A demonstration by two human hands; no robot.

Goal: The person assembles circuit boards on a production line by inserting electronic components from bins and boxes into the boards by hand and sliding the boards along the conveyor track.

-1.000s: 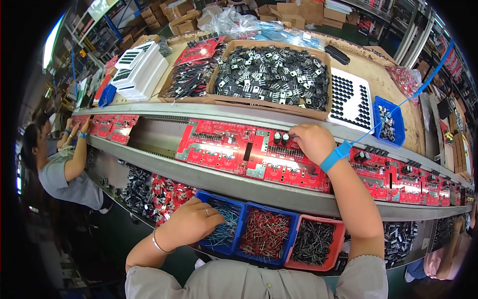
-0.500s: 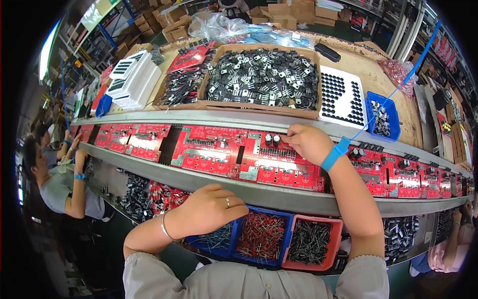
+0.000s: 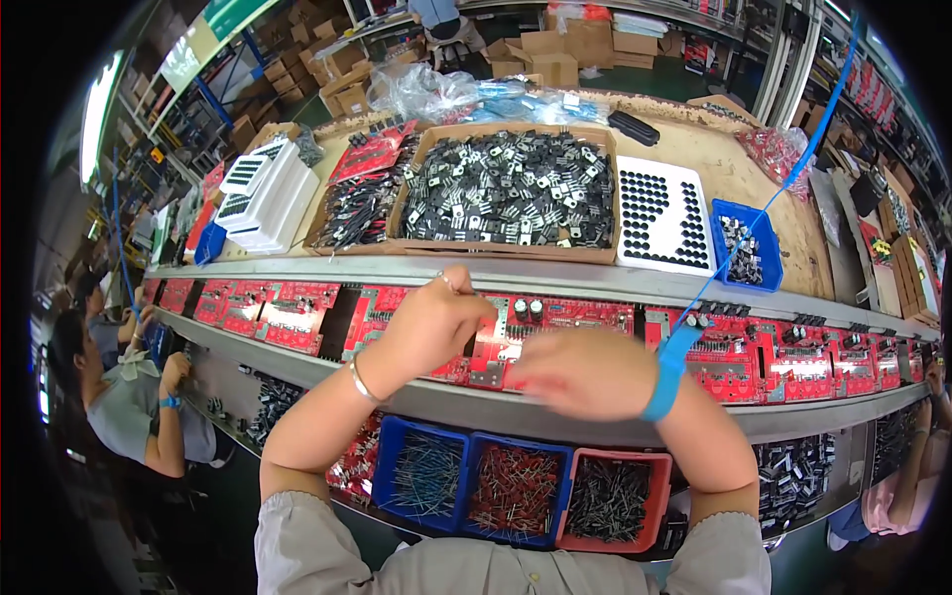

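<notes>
My left hand (image 3: 431, 322) rests with curled fingers on a red circuit board (image 3: 570, 315) lying on the grey conveyor rail (image 3: 555, 278). Whether it holds a small part is hidden. My right hand (image 3: 585, 372) is motion-blurred, just in front of the same board and above the parts bins. A blue strap (image 3: 666, 372) sits on its wrist, with a blue cord running up to the right. Below my hands stand a blue bin of blue-grey leaded parts (image 3: 426, 476), a blue bin of red parts (image 3: 516, 491) and a red bin of dark parts (image 3: 610, 496).
More red boards (image 3: 268, 307) line the rail on both sides. Behind it are a cardboard tray of black components (image 3: 506, 193), a white tray with black caps (image 3: 664, 213), a small blue bin (image 3: 744, 243) and stacked white trays (image 3: 268, 193). A co-worker (image 3: 129, 407) sits at left.
My left hand has risen from the blue bin up onto the red board. My right hand has drawn back from the board toward me and is blurred.
</notes>
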